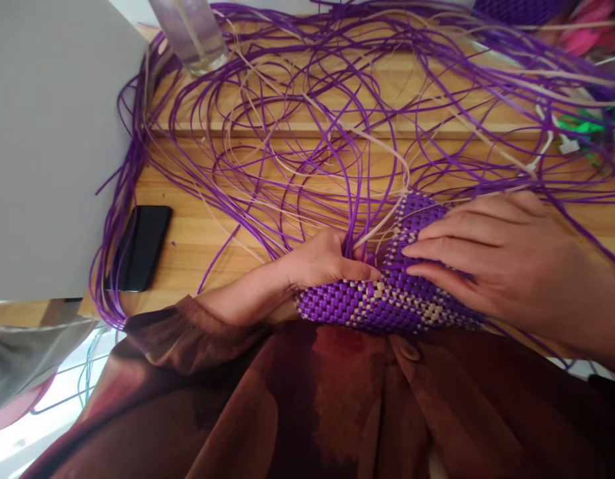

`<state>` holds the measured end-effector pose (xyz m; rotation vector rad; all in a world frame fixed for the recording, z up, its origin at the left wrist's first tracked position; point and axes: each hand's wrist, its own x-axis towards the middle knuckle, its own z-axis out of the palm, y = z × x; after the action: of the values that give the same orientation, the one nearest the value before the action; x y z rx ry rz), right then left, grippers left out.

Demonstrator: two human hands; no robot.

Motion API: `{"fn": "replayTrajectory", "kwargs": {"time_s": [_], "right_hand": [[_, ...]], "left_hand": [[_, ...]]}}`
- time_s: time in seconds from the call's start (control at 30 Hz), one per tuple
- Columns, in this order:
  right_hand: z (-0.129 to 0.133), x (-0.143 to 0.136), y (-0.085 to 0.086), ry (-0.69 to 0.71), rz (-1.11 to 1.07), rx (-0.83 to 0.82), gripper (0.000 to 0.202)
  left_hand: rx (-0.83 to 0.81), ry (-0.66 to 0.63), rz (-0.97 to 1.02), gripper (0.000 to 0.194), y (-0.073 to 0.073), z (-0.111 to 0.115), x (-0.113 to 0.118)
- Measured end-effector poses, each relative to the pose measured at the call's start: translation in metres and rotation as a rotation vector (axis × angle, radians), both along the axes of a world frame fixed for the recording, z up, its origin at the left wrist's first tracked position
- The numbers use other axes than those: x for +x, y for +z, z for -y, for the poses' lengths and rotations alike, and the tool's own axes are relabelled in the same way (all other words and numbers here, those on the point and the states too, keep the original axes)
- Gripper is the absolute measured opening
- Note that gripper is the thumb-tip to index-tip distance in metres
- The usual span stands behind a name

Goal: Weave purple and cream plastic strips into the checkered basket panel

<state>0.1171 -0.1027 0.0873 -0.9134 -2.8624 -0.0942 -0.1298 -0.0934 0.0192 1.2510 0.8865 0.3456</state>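
A purple and beige woven piece [332, 303] lies at the table's front edge, against the brown garment. My left hand [332, 259] is closed on it, thumb pressed on the weave, with several loose purple strands [354, 213] rising beside the thumb. Over the right part of the weave is my right hand [496, 253], its thumb and forefinger pinched together on a purple strand [394, 267] that runs toward the left thumb. The left fingers behind the weave are partly hidden.
Long purple and beige strands [287, 100] sprawl in loops across the wooden table [202, 259]. A black phone [146, 246] lies at left under some strands. A clear bottle [192, 33] stands at the back. White cable [541, 150] and green items [581, 125] sit at right.
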Motion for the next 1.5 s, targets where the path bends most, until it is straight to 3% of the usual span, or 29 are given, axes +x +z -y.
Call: {"fn": "replayTrajectory", "kwargs": {"time_s": [0.17, 0.37, 0.5, 0.67, 0.8, 1.13, 1.23, 1.4, 1.5], "right_hand": [[0.007, 0.007, -0.007, -0.029, -0.067, -0.123, 0.015], [0.022, -0.011, 0.015, 0.047, -0.223, -0.582, 0.013], [0.018, -0.023, 0.007, 0.049, -0.310, -0.774, 0.011], [0.009, -0.030, -0.011, -0.375, -0.453, -0.705, 0.012], [0.005, -0.035, -0.012, -0.496, -0.447, -0.774, 0.009], [-0.005, -0.049, -0.011, -0.444, -0.385, -0.867, 0.015], [-0.003, -0.051, -0.008, -0.416, -0.364, -0.768, 0.013], [0.006, -0.054, -0.008, -0.219, -0.255, -0.397, 0.018], [0.009, -0.061, -0.009, -0.266, -0.275, -0.355, 0.014]], "left_hand": [[0.015, 0.017, -0.016, 0.035, -0.001, -0.001, 0.000], [0.048, 0.013, 0.009, 0.029, -0.006, -0.001, 0.000], [0.053, 0.012, 0.055, 0.024, -0.009, 0.000, 0.000], [0.049, 0.019, 0.036, 0.029, -0.005, 0.001, 0.000], [0.083, 0.025, 0.016, 0.028, -0.003, 0.001, -0.001], [0.082, 0.022, 0.096, 0.021, -0.003, 0.002, 0.000], [0.053, 0.017, 0.144, 0.022, -0.005, 0.001, 0.001], [0.114, 0.038, 0.165, 0.013, -0.008, -0.001, 0.002], [0.112, 0.062, 0.173, 0.010, -0.009, -0.001, 0.002]]}}
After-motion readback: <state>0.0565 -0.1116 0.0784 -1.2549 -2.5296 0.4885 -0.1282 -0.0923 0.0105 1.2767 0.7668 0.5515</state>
